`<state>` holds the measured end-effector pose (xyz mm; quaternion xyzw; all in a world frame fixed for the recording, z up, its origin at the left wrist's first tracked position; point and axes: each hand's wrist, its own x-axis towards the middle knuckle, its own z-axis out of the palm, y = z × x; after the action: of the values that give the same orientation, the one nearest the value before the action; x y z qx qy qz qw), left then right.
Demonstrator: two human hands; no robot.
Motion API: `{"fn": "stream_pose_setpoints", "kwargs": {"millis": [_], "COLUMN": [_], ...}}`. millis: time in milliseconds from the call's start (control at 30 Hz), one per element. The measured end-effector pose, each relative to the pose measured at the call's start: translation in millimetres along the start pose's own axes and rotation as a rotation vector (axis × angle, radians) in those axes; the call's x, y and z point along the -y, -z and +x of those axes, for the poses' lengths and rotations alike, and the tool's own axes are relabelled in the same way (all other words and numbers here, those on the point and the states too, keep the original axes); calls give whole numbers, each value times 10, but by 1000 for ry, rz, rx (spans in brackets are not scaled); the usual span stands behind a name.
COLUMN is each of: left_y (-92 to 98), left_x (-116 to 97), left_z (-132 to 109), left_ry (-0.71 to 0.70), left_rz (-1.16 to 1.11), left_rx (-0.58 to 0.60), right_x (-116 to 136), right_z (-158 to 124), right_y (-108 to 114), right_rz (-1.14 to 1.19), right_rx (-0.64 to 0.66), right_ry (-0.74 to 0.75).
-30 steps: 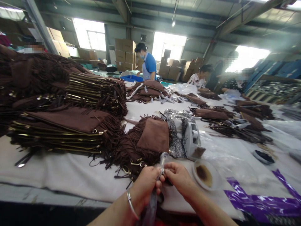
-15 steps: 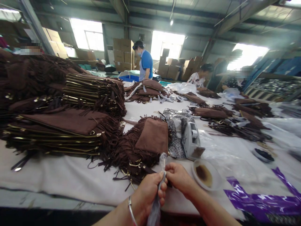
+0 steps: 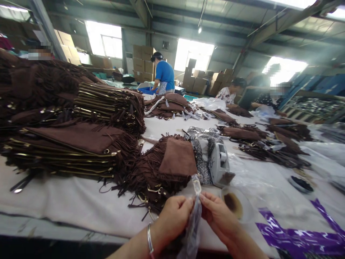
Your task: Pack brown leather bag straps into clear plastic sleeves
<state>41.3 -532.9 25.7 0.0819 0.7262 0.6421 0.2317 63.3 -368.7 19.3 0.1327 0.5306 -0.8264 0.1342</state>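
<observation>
A pale cloth [image 3: 75,201] covers the counter [image 3: 54,229]. On it lie stacked brown fringed bags [image 3: 72,142] with gold zips, a looser fringed pile [image 3: 178,157], a white tape dispenser [image 3: 217,167], a round dish [image 3: 247,208], clear plastic sheeting [image 3: 260,187] and glossy purple strips [image 3: 304,236].

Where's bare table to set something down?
Pale cloth between front bag stack and near table edge; smaller patch between middle fringed bag and far bags. Crowded: ahead of the right hand, with tape dispenser and dish.
</observation>
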Motion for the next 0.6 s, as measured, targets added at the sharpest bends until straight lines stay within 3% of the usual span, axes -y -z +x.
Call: {"fn": "stream_pose_setpoints", "kwargs": {"millis": [67,133,267,333,500,600], "left_y": [24,25,-21,-56,-105,-65], "left_x": [46,68,10,-27,-22,-26], "left_z": [90,166,229,234,257,291], "left_ry": [171,259,386,442,542,444], "left_rz": [-212,-373,-669,-765,-773,-667], "left_rx": [-53,-30,242,312,261,150], "right_x": [22,38,16,-24,-110,-26], "right_z": [-11,-26,-47,-45,53,151], "right_y": [10,-2,-58,-70,12,80], "right_rz": [124,223,362,391,296,-4], "right_rx": [28,63,102,106,133,206], "right_ry": [-47,-78,-111,-111,-89,-12]}}
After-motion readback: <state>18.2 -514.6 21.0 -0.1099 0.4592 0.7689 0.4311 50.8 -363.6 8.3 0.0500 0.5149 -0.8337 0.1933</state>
